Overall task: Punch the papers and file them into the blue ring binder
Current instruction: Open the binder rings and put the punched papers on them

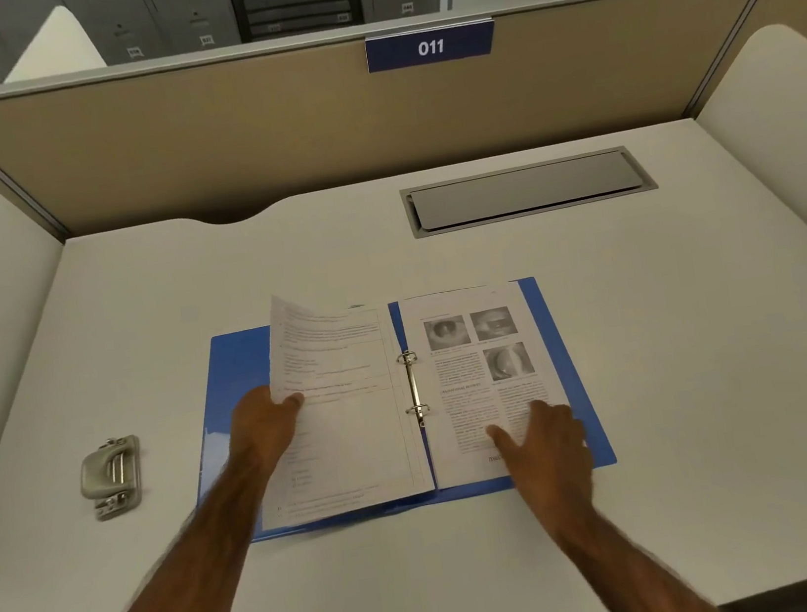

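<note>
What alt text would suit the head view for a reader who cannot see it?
An open blue binder lies on a white desk; the left hand pinches the lifted edge of the left page, and the right hand rests flat on the right page. A metal punch sits apart on the left.

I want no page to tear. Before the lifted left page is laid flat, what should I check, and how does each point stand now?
1. Left hand pinches the lifted page at its edge: ok.
2. Right hand presses the right page flat: ok.
3. Rings fully closed: cannot tell.
4. Blue ring binder lies open on the desk: ok.
5. Hole punch lies clear of the binder: ok.
</note>
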Available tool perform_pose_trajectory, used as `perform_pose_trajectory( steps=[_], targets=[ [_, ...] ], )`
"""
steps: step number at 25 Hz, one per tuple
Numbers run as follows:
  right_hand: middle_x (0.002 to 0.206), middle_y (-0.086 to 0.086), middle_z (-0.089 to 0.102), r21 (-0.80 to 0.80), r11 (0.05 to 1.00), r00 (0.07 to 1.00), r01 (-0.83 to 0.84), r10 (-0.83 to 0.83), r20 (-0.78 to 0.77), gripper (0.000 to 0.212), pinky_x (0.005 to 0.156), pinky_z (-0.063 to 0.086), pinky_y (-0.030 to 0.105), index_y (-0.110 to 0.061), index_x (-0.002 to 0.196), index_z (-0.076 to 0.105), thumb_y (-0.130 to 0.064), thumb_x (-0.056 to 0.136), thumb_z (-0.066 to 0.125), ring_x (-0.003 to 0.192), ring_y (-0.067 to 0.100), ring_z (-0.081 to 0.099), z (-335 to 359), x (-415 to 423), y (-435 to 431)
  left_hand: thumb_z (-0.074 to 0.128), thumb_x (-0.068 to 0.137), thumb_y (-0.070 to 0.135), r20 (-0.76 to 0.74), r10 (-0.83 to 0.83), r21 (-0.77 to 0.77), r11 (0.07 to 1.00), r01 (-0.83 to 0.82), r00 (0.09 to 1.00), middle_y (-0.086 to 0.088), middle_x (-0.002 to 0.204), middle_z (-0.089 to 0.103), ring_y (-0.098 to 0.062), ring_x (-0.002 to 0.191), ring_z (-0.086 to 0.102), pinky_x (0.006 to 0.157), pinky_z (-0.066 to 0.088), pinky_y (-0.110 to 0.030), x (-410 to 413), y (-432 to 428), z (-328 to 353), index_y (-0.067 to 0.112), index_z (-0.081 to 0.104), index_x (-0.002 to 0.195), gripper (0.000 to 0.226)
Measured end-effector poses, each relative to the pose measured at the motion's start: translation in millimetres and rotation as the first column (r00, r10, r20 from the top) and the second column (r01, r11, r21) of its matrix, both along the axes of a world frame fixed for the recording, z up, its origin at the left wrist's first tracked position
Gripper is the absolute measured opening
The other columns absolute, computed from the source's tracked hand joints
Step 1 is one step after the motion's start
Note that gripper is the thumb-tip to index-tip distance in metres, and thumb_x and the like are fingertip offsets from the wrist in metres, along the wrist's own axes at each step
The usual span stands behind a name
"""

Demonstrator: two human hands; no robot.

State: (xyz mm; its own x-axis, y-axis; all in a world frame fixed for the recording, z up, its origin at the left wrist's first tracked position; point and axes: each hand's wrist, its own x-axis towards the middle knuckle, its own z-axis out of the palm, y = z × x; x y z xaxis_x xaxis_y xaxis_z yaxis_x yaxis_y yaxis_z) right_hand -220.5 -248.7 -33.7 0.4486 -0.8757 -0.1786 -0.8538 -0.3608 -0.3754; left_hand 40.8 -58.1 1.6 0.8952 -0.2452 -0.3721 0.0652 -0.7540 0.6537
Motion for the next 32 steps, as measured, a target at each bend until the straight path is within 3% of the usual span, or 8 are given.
perform_pose_trajectory(
  steps=[3, 11, 17, 21, 23, 26, 29, 32],
  targets=[
    [0.132, 0.012, 0.050, -0.024, 0.996, 0.977, 0.088, -0.091, -0.193, 0.081, 0.090, 0.052, 0.047, -0.016, 0.135, 0.041, -0.073, 0.080, 0.059, 0.121, 0.028, 0.049, -8.9, -21.7, -16.2, 0.060, 0.097, 0.026, -0.031, 0.007, 0.026, 1.000, -0.006, 0.999, -0.006, 0.093, 0.069, -0.019, 0.068, 0.062, 0.064, 0.050, -0.036, 0.7, 3.9, -11.0, 0.012, 0.065, 0.095, 0.016],
    [0.126, 0.015, 0.051, 0.087, 0.977, 0.977, 0.197, -0.188, -0.101, 0.096, 0.087, 0.055, 0.046, -0.014, 0.139, 0.035, -0.063, 0.069, 0.079, 0.116, 0.032, 0.054, -7.4, -15.4, -29.8, 0.060, 0.097, 0.025, 0.004, -0.003, 0.021, 1.000, 0.003, 1.000, -0.008, 0.099, 0.069, -0.027, 0.075, 0.064, 0.067, 0.051, -0.040, 3.5, 5.7, -17.2, 0.010, 0.066, 0.099, 0.017],
    [0.109, 0.008, 0.065, 0.284, 0.939, 0.952, 0.194, -0.250, 0.177, 0.037, 0.064, 0.056, 0.029, -0.014, 0.105, 0.048, -0.024, 0.085, 0.077, 0.094, 0.027, 0.066, -2.0, -13.3, -36.5, 0.061, 0.096, 0.022, 0.003, 0.028, -0.004, 1.000, -0.028, 1.000, -0.013, 0.116, 0.066, -0.028, 0.089, 0.061, 0.073, 0.050, -0.040, 0.4, 4.1, -14.8, 0.009, 0.058, 0.112, 0.021],
    [0.095, 0.000, 0.061, 0.276, 0.940, 0.881, 0.198, -0.294, 0.370, 0.014, 0.062, 0.052, 0.024, -0.016, 0.094, 0.051, -0.019, 0.094, 0.065, 0.093, 0.026, 0.068, 12.0, -7.2, -27.1, 0.068, 0.091, 0.027, 0.314, 0.021, 0.071, 0.996, -0.045, 0.949, -0.016, 0.138, 0.049, -0.034, 0.124, 0.051, 0.098, 0.045, -0.050, -10.5, -2.2, -4.5, 0.012, 0.041, 0.143, 0.061],
    [0.093, -0.002, 0.061, 0.218, 0.962, 0.854, 0.162, -0.248, 0.457, 0.011, 0.069, 0.057, 0.034, -0.017, 0.094, 0.052, -0.021, 0.095, 0.063, 0.089, 0.023, 0.066, 25.4, 3.2, -16.4, 0.065, 0.094, 0.032, 0.367, 0.000, -0.051, 0.999, 0.020, 0.930, -0.011, 0.133, 0.055, -0.029, 0.121, 0.055, 0.098, 0.046, -0.042, -17.6, -15.1, 7.9, 0.015, 0.053, 0.134, 0.046],
    [0.097, -0.002, 0.065, 0.106, 0.994, 0.852, 0.031, -0.082, 0.518, 0.011, 0.070, 0.056, 0.032, -0.017, 0.099, 0.057, -0.027, 0.097, 0.060, 0.089, 0.017, 0.065, 47.4, 25.1, 12.5, 0.054, 0.097, 0.048, 0.110, -0.124, -0.235, 0.961, 0.147, 0.986, -0.002, 0.108, 0.070, -0.022, 0.099, 0.067, 0.088, 0.054, -0.038, -33.8, -47.2, 33.5, 0.015, 0.069, 0.103, 0.036],
    [0.105, -0.001, 0.067, 0.022, 0.990, 0.851, -0.142, 0.111, 0.514, 0.020, 0.077, 0.060, 0.033, -0.018, 0.109, 0.062, -0.034, 0.097, 0.059, 0.092, 0.015, 0.066, 60.5, 48.1, 57.9, 0.051, 0.091, 0.063, -0.111, -0.202, -0.315, 0.936, 0.158, 0.973, -0.001, 0.096, 0.073, -0.020, 0.086, 0.070, 0.072, 0.058, -0.034, -50.5, -72.8, 56.6, 0.014, 0.071, 0.103, 0.054],
    [0.103, 0.005, 0.073, -0.142, 0.945, 0.808, -0.295, 0.326, 0.490, 0.019, 0.076, 0.062, 0.036, -0.014, 0.107, 0.068, -0.026, 0.094, 0.063, 0.089, 0.022, 0.071, 60.1, 68.6, 92.8, 0.059, 0.094, 0.048, -0.053, -0.196, -0.317, 0.933, 0.169, 0.979, -0.004, 0.099, 0.075, -0.015, 0.081, 0.069, 0.064, 0.052, -0.021, -49.1, -78.6, 56.6, 0.009, 0.073, 0.106, 0.043]
  ],
)
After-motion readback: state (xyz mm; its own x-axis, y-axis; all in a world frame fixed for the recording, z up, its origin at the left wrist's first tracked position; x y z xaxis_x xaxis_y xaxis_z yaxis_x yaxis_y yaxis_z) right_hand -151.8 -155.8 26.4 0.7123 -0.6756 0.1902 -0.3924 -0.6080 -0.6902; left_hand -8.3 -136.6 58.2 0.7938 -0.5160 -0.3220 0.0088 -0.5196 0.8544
